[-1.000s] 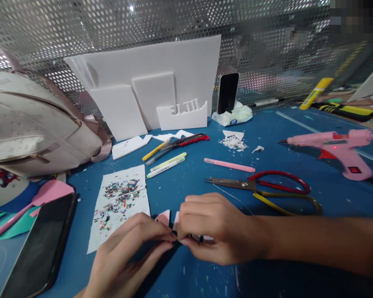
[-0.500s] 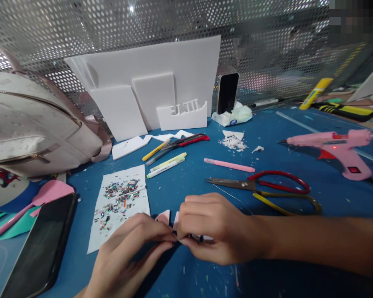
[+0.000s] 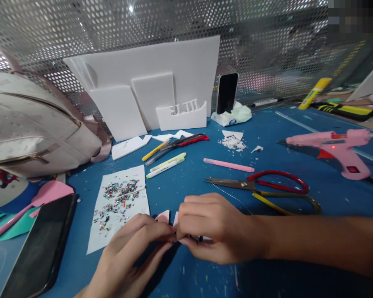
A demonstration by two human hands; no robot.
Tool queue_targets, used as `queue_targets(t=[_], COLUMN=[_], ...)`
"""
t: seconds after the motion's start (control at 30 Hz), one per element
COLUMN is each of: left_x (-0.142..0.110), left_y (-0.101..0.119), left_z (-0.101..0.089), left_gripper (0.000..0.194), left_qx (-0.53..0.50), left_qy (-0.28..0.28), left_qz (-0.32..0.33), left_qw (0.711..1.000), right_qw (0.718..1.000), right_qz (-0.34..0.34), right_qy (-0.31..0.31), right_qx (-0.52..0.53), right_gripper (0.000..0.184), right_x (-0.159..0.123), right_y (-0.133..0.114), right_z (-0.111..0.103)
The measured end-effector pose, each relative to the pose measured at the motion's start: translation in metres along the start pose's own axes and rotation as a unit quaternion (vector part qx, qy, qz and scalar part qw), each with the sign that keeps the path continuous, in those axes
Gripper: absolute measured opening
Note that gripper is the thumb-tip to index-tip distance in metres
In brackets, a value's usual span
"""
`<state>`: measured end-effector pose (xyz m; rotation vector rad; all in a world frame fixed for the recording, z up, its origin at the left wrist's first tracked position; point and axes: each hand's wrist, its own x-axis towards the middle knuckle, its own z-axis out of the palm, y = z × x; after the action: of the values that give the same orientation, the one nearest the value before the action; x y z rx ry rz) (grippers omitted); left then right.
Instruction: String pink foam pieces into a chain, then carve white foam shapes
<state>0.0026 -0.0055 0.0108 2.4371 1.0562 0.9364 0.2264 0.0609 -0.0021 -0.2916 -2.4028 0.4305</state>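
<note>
Head view: hands (image 3: 133, 248) (image 3: 211, 227) pinch pink piece (image 3: 163, 216), perhaps foam.

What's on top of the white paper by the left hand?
Lots of tiny colourful bits lie scattered on the paper. The left hand covers its lower right part, so anything there can't be seen.

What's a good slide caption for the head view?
Left hand and right hand close together at pink pieces, scissors and glue gun nearby.
</note>
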Motion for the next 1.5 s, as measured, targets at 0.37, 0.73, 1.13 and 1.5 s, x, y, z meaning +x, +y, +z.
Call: queue_targets(t=[0.37,0.73,1.13,1.5], left_x=[0.0062,0.0055,0.0022,0.0063], left_y=[0.0017,0.0007,-0.001,0.0024], left_z=[-0.0001,-0.0021,0.0005,0.0069], left_gripper=[0.019,0.015,0.022,0.013], left_qx=[0.0,0.004,0.022,0.024], left_qy=[0.034,0.027,0.011,0.034], left_qz=[0.023,0.02,0.015,0.02], left_qw=[0.999,0.999,1.0,0.999], right_qw=[1.0,1.0,0.999,1.0], right_qz=[-0.001,0.005,-0.012,-0.014], right_qy=[-0.007,-0.016,-0.02,0.002], right_qx=[0.002,0.005,-0.022,0.002], right_gripper=[0.01,0.009,0.009,0.008], right_x=[0.0009,0.0006,0.0011,0.0005], right_y=[0.0,-0.0001,-0.0008,-0.0001], right_z=[-0.0012,-0.0015,-0.002,0.0])
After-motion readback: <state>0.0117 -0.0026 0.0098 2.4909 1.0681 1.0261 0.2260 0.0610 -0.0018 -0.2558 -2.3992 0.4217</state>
